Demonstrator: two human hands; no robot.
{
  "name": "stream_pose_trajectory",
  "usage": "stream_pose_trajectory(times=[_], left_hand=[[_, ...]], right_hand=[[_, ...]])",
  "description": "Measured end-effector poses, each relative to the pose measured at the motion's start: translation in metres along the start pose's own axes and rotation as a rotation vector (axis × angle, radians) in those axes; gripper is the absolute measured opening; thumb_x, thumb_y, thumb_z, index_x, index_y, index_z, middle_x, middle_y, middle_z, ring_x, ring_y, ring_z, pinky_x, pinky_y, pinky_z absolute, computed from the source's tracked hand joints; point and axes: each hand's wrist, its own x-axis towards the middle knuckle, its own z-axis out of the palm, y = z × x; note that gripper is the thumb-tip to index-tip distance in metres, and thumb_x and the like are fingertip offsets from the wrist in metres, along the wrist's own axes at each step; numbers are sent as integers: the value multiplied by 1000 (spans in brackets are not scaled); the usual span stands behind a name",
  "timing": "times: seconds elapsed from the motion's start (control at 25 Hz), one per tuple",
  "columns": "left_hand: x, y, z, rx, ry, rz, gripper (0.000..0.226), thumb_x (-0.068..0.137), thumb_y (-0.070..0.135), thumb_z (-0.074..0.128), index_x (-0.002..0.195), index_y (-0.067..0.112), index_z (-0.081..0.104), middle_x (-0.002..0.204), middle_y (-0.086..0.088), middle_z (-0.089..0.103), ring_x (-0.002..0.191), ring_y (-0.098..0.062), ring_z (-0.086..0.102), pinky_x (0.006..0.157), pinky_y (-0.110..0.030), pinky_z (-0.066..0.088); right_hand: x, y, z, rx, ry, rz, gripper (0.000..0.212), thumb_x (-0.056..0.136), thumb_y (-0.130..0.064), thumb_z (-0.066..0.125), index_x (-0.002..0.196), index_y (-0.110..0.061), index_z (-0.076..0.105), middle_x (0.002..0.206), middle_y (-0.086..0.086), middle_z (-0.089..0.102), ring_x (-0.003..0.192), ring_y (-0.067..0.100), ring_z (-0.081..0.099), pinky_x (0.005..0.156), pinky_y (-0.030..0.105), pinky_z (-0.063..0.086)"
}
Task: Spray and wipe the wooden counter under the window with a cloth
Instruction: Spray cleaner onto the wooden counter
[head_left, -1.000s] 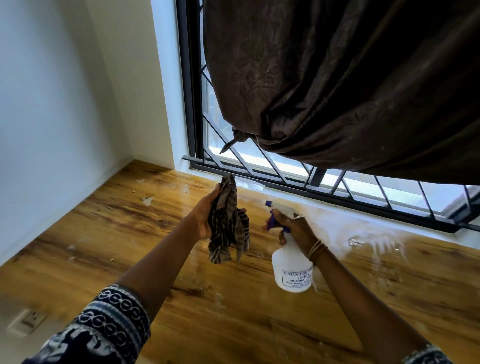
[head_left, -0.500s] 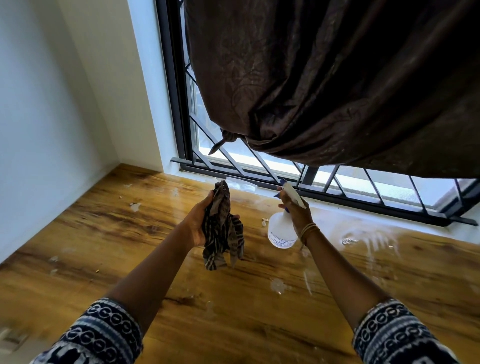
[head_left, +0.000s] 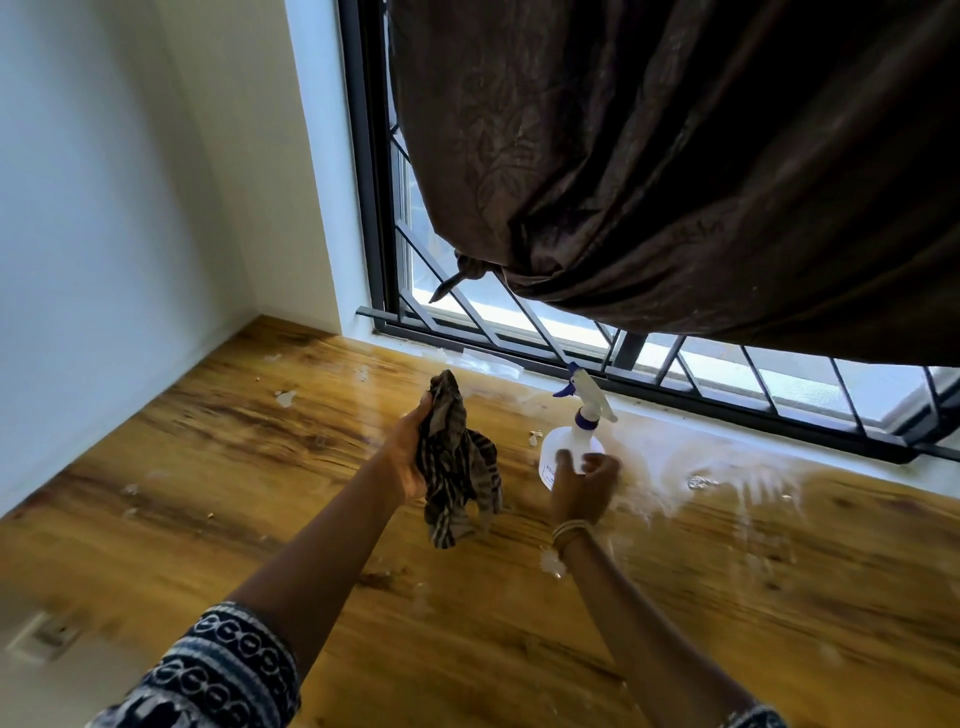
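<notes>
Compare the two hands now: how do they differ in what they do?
The left hand is closed around the striped cloth, held above the counter; the right hand is open and holds nothing, just in front of the spray bottle standing on the counter. The right hand looks blurred; the left looks sharp. Both reach toward the window.

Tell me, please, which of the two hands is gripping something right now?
The left hand: it is clenched around the striped cloth. The right hand is open beside the spray bottle, not gripping it.
</notes>
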Motion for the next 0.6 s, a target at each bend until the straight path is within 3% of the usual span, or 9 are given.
stream_pose_trajectory(times=[0.12,0.2,0.28,0.4,0.6], left_hand=[[-7,-17,4,-34,12,-28,64,83,65,55,92,7,78,98,-17,73,87,-33,72,78,-42,53],[-16,-25,4,-29,33,-40,66,86,65,51,89,6,79,96,-18,74,84,-33,72,76,-41,53],[-27,-28,-2,43,98,-42,68,87,66,48,89,6,78,92,-18,74,83,-33,72,71,-39,53],[-47,-26,-16,141,203,-62,66,87,66,48,94,6,74,90,-17,74,77,-31,71,64,-36,54],[-87,-28,-47,209,254,-59,65,83,64,56,114,8,67,104,-18,71,94,-32,68,79,-41,56]], right_hand=[[-38,-1,13,227,-622,181,16,95,-23,59,99,-8,58,96,6,67,96,29,62,72,30,51],[-51,-9,17,293,-935,261,29,100,-27,50,109,-4,65,103,12,72,98,31,65,77,34,55],[-59,-15,21,175,-1044,296,39,98,-30,52,122,-1,61,118,21,68,106,36,64,90,43,54],[-65,-14,22,33,-1204,406,44,92,-28,62,128,-3,59,124,21,65,114,40,62,103,54,47],[-83,-19,37,108,-1457,507,51,88,-37,67,129,-7,61,124,17,67,115,36,63,99,47,50]])
